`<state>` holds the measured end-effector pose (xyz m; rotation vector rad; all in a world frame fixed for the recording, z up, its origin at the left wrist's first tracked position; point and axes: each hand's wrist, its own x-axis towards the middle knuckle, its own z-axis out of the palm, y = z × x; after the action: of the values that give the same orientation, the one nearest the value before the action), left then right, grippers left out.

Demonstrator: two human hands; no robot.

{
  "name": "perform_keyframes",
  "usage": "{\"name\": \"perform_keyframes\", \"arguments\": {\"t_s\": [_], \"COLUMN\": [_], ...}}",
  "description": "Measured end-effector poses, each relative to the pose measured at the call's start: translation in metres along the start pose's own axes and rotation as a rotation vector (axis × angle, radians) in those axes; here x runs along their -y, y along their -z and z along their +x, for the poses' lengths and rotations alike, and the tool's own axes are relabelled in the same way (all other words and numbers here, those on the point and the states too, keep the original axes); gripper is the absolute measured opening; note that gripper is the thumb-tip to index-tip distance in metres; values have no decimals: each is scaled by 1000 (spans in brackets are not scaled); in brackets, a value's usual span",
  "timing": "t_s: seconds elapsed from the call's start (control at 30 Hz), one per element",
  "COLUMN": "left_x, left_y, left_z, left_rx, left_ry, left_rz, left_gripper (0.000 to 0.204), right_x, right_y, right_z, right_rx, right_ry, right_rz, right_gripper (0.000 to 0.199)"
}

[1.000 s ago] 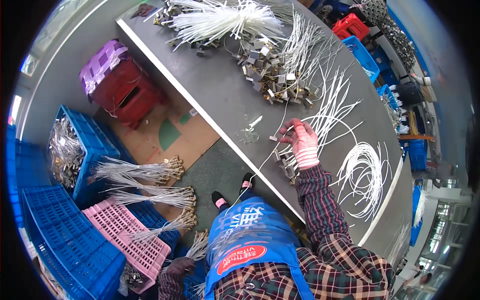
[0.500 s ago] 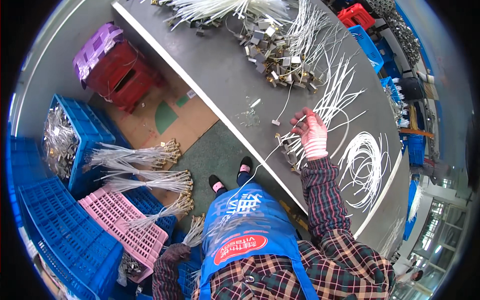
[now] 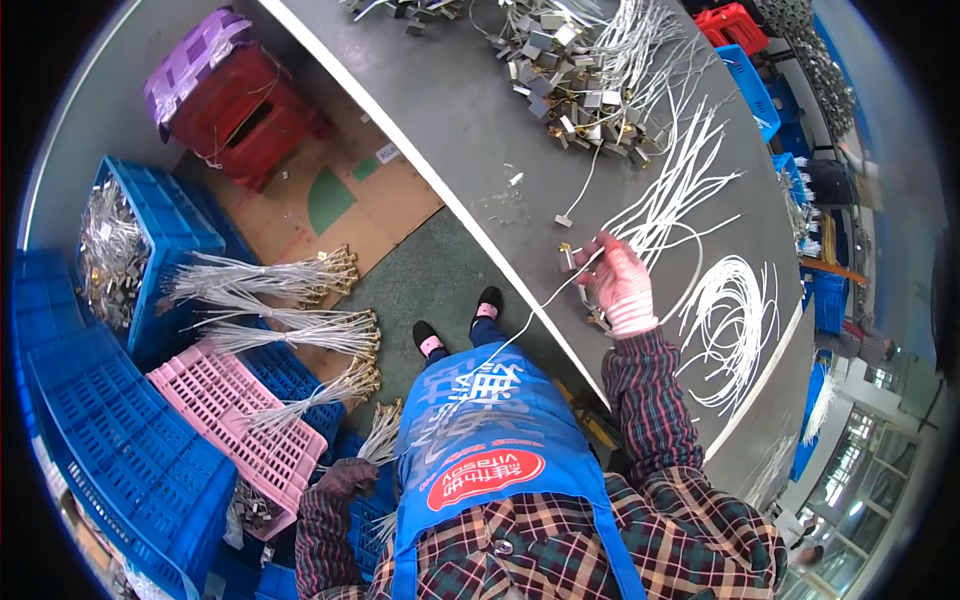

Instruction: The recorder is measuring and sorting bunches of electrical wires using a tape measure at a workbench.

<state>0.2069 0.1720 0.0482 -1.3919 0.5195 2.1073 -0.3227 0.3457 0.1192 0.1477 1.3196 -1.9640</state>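
Head view, right hand: the right hand [image 3: 622, 292], in a pale pink glove, is laid at the near edge of the grey workbench [image 3: 470, 130], its fingers closed on a thin white wire [image 3: 520, 330].
Wire: it is seen running from the gloved fingers down off the bench edge toward the blue apron [image 3: 490, 440]; a small brass-coloured terminal [image 3: 566, 256] lies just beside the fingertips.
Left hand: the left hand [image 3: 345, 478], in a dark glove, is held low beside the apron, closed around a bundle of white leads [image 3: 382, 432]; how tightly cannot be told.
Bench: a heap of small metal connector blocks [image 3: 560, 90] is piled at the far side, loose white wires [image 3: 680, 190] are fanned out past the right hand, and a coil of white wire [image 3: 735, 310] lies near it to the right.
Floor: bundles of finished leads with brass ends [image 3: 290, 330] are laid across a pink crate [image 3: 215, 405] and blue crates [image 3: 110, 470]; a red stool [image 3: 235, 110] stands well apart.
Handling, as a judgement: the wire is best kept pinched close to its end and drawn straight, so that it is not snagged on the bench edge or tangled with the loose wires beside it.
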Motion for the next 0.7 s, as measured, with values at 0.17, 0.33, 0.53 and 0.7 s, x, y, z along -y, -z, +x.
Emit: {"name": "perform_keyframes", "arguments": {"t_s": [0.17, 0.33, 0.53, 0.7], "left_x": [-18, -55, -75, -104], "left_y": [-18, -54, -75, -108], "left_z": [-2, 19, 34, 27], "left_rx": [-18, 72, 117, 100], "left_ry": [-108, -215, -254, -297], "left_rz": [22, 325, 222, 331], "left_gripper": [25, 25, 23, 23], "right_x": [-3, -18, 15, 76], "right_y": [7, -8, -6, 72], "right_z": [-6, -16, -7, -28], "right_rx": [-55, 36, -227, -572], "right_ry": [-30, -138, 129, 413], "right_rz": [-40, -49, -329, -478], "right_gripper": [31, 37, 32, 32]}}
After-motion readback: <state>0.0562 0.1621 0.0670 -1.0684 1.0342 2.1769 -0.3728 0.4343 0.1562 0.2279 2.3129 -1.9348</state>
